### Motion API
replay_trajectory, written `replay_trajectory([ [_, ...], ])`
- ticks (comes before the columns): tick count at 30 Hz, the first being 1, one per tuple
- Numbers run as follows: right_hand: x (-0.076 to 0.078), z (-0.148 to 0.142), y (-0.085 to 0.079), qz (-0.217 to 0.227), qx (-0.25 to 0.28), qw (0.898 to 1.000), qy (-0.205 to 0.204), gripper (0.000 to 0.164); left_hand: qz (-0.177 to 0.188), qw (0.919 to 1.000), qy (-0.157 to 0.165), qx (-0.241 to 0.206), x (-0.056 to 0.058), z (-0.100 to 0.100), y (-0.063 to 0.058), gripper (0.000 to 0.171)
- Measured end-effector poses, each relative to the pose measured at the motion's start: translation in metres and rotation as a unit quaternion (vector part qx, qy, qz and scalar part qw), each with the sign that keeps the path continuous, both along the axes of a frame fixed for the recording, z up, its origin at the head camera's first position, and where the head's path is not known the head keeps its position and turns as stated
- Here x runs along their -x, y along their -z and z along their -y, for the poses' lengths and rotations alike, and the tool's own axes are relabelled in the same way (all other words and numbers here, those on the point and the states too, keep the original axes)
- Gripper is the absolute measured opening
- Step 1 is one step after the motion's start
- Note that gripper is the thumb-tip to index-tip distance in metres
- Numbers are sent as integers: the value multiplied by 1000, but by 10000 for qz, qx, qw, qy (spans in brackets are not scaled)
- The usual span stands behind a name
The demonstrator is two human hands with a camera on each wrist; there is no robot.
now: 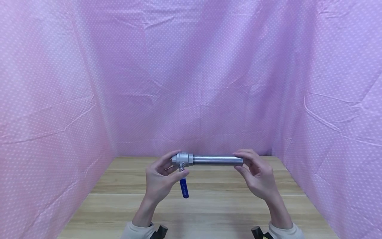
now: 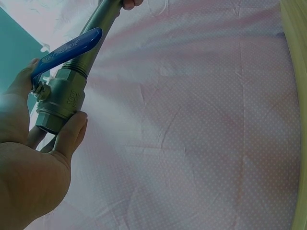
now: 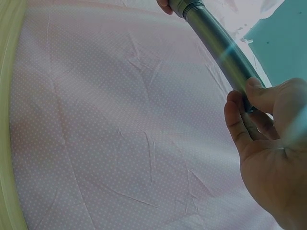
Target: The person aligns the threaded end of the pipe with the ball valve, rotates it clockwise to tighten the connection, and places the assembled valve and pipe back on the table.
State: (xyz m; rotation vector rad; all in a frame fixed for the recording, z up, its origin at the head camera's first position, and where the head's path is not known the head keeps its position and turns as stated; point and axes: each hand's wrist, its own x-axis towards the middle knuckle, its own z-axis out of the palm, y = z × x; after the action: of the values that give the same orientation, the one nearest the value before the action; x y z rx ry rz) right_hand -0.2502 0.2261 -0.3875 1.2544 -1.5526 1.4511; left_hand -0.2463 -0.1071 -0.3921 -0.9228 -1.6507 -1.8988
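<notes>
A metal ball valve (image 1: 182, 159) with a blue lever handle (image 1: 184, 188) is joined to a straight steel pipe (image 1: 218, 160), the two lying in one level line in the head view. My left hand (image 1: 161, 181) grips the valve's body, with the thumb by the base of the lever. At the pipe's far right end, my right hand (image 1: 260, 174) pinches it between thumb and fingers. Threads (image 2: 76, 67) show where the pipe enters the valve in the left wrist view. In the right wrist view, the fingers partly hide the pipe's end.
Below the hands is a wooden tabletop (image 1: 203, 209). Pink dotted cloth (image 1: 191, 83) hangs behind it and along both sides. Dark wrist mounts (image 1: 161, 231) show at the sleeves.
</notes>
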Motion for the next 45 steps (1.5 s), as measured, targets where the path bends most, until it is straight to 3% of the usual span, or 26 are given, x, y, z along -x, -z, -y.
replay_trajectory([
  [4, 0, 1, 0, 0, 9, 10000, 36, 56, -16, 10000, -12, 8, 0, 0, 0, 69],
  [12, -1, 0, 1, 40, 62, 9998, 161, 44, -18, 10000, -21, 33, 0, 0, 0, 69],
  [23, -3, -1, 3, 126, -12, 9972, 737, 38, -4, 10000, -26, 11, -2, 0, -1, 69],
  [29, -4, -1, 3, 243, 51, 9993, 288, 49, 21, 10000, -37, 24, -1, 0, -1, 69],
  [35, 0, -1, 2, 96, 68, 9998, -140, 45, 46, 10000, -48, 22, -1, 0, -1, 68],
  [45, 1, -2, 2, -45, 33, 9998, -178, 42, 36, 10000, -34, 25, -1, -1, -1, 69],
])
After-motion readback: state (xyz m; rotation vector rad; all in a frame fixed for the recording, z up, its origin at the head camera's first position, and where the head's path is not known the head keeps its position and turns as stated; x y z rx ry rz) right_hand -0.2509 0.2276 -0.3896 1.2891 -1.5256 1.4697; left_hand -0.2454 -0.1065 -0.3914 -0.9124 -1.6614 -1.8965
